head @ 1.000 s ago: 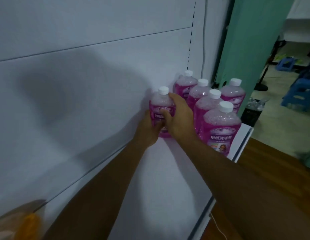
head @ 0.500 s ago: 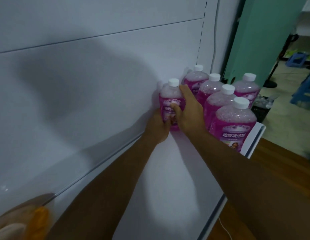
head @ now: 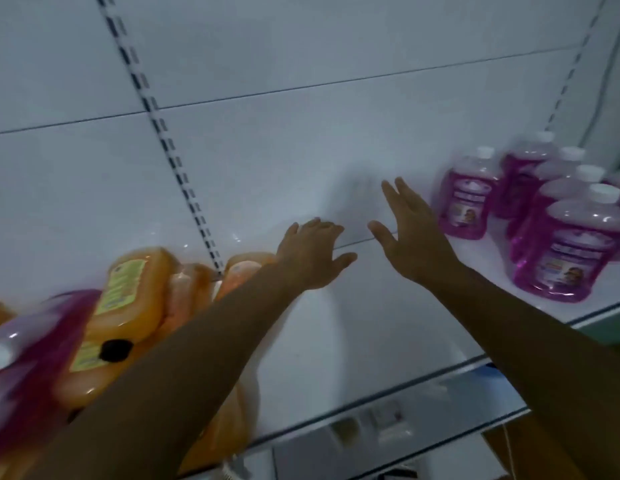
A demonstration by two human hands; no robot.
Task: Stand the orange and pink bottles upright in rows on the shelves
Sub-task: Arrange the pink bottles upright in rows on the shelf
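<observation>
Several pink bottles stand upright in rows at the right end of the white shelf (head: pixel 336 341). The leftmost pink bottle (head: pixel 466 199) stands alone at the back, and a nearer pink bottle (head: pixel 561 251) stands at the front. My right hand (head: pixel 410 233) hovers left of them with fingers spread, holding nothing. My left hand (head: pixel 312 254) is beside it, also spread and empty, above the shelf. At the left, orange bottles (head: pixel 128 303) lie in a heap, with a pink bottle (head: pixel 27 362) lying on its side at the near left.
The white back panel (head: pixel 301 150) has a slotted upright (head: pixel 170 154) left of centre and another at the right (head: pixel 568 74). The shelf's front edge (head: pixel 388 393) runs diagonally, with a lower level seen under it.
Both hands have let go of the leftmost pink bottle and pulled back left, fingers spread. The view has swung left, bringing the heap of orange bottles into sight.
</observation>
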